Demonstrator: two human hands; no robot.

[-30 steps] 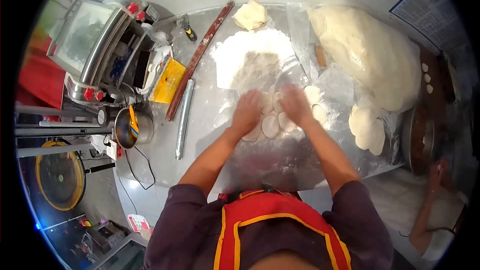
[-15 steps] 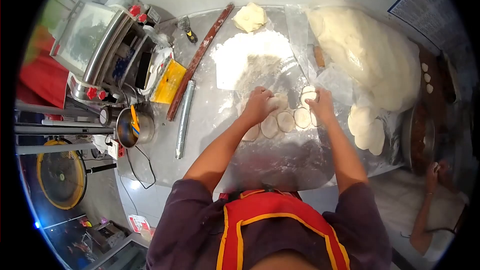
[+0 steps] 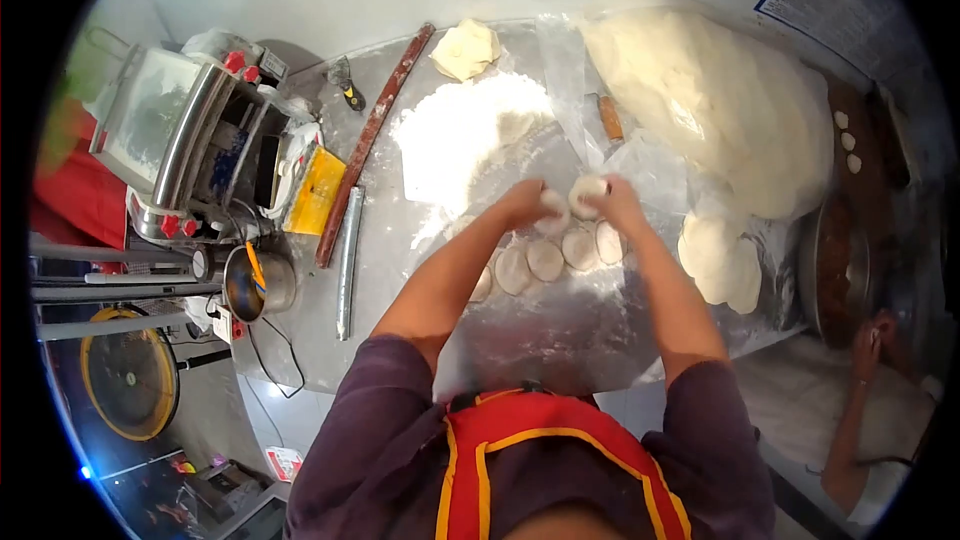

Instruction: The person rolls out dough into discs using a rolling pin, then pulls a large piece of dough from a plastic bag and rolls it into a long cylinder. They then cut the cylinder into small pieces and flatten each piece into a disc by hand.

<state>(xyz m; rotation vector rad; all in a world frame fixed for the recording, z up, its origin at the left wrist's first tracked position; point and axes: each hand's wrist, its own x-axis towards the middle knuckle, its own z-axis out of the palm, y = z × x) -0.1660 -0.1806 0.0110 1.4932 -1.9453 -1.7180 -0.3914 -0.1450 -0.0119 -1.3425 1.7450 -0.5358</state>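
Note:
Over the middle of the metal table, my left hand grips a small dough disc. Close beside it on the right, my right hand holds another dough disc by its edge. Both discs look slightly blurred. Just below my hands lies a row of several flat dough rounds, reaching a little under my left forearm. White flour is heaped behind my left hand. A stack of larger flattened dough pieces sits to the right of my right hand.
A big plastic-covered dough mass fills the back right. A dough lump, red-brown stick, metal rod and yellow scraper lie left. A machine and pot stand far left. Another person's hands are at right, near a large bowl.
My hands have come closer together, each now with a dough disc lifted off the table. The camera view has shifted slightly.

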